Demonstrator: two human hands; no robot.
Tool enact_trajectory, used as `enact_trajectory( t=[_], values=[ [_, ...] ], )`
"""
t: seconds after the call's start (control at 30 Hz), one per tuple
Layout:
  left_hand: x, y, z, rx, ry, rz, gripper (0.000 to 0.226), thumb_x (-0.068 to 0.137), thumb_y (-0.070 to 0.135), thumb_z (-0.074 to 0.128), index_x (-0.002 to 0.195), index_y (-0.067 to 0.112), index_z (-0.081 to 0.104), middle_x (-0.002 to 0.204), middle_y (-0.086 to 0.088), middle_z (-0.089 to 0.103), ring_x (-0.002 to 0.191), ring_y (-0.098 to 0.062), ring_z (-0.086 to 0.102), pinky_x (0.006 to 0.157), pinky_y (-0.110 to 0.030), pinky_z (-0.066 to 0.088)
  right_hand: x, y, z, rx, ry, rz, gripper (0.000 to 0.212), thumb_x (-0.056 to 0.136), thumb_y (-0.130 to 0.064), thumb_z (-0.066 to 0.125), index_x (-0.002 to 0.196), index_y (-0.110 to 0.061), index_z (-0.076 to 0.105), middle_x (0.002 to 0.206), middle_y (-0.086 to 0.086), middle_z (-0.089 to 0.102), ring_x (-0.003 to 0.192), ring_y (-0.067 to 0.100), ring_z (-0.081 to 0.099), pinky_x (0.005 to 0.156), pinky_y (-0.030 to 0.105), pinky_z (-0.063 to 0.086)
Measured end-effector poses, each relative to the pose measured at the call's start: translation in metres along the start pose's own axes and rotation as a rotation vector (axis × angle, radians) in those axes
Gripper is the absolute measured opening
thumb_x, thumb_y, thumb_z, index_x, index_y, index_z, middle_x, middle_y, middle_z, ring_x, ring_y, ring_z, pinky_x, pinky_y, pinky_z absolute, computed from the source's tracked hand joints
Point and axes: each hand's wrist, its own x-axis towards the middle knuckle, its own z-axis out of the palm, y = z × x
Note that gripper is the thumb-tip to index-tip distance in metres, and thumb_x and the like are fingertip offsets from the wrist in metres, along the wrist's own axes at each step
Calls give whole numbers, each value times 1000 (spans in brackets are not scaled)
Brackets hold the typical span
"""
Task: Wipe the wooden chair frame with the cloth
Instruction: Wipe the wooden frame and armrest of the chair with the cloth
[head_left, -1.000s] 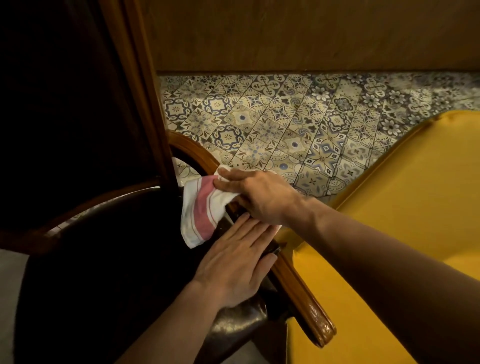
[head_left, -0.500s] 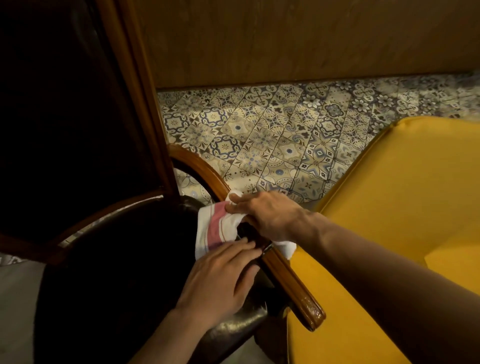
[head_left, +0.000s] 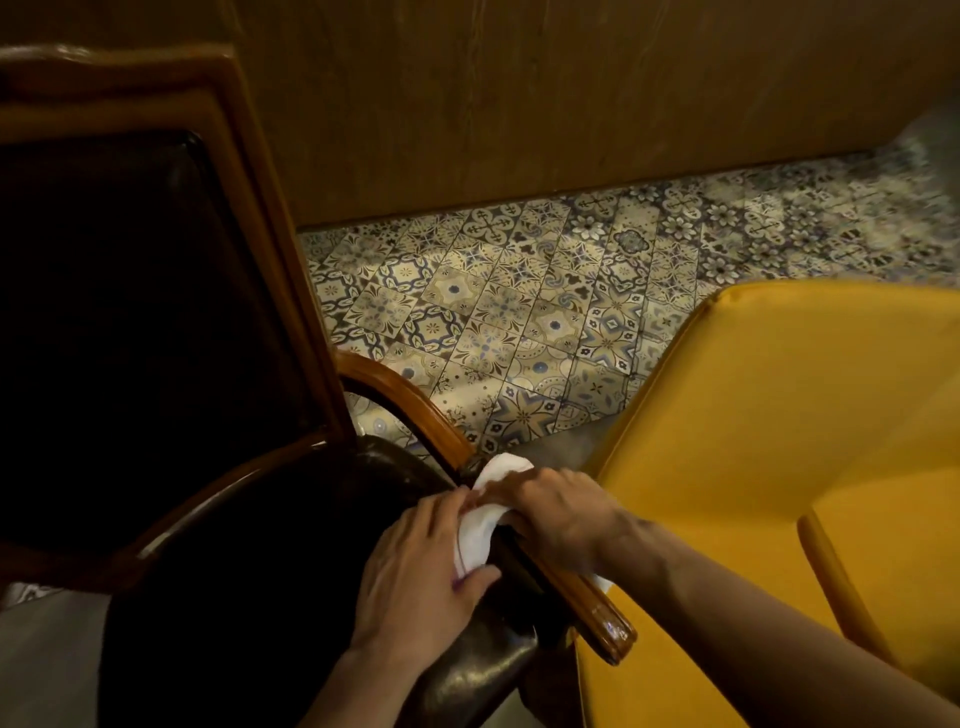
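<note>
The wooden chair frame (head_left: 410, 400) has a curved armrest that runs from the tall backrest down to a glossy rounded end at the lower middle. A white cloth (head_left: 480, 535) is wrapped over the middle of that armrest. My right hand (head_left: 556, 514) presses on the cloth from the outer side, fingers curled over the wood. On the seat side, my left hand (head_left: 421, 577) lies against the cloth's lower end, with its fingers on the fabric. The cloth's pink stripe is hidden.
The chair has a dark leather seat (head_left: 249, 587) and dark back pad. A yellow upholstered seat (head_left: 769, 467) stands close on the right, nearly touching the armrest end. Patterned floor tiles (head_left: 519, 312) and a wooden wall panel (head_left: 519, 104) lie beyond.
Both hands and the cloth have slid down the armrest toward its front end. The cloth is now bunched tighter around the wood, with its pink stripe out of sight.
</note>
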Motion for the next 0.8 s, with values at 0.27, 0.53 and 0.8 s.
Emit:
enact_trajectory(
  t=[0.27, 0.53, 0.8],
  values=[
    [5, 41, -56, 13, -68, 207, 18, 94, 31, 57, 109, 39, 51, 100, 16, 67, 90, -13, 66, 67, -32, 48, -82, -13, -7, 235, 182, 158, 17, 98, -51, 45, 102, -34, 43, 96, -5, 61, 82, 23, 59, 65, 37, 38],
    [22, 97, -140, 97, -63, 396, 27, 90, 19, 62, 110, 36, 55, 101, 13, 71, 90, -18, 68, 70, -34, 50, -131, -30, -49, 251, 413, 375, 40, 77, -34, 56, 115, -25, 59, 105, 4, 60, 87, 35, 62, 60, 37, 39],
    [10, 137, -232, 132, 73, 440, 36, 90, 19, 69, 112, 40, 50, 89, 15, 70, 64, -7, 53, 59, -27, 41, -171, -51, -141, 40, 591, 567, 34, 80, -17, 64, 111, -28, 60, 104, 1, 67, 90, 34, 65, 59, 39, 47]
  ],
)
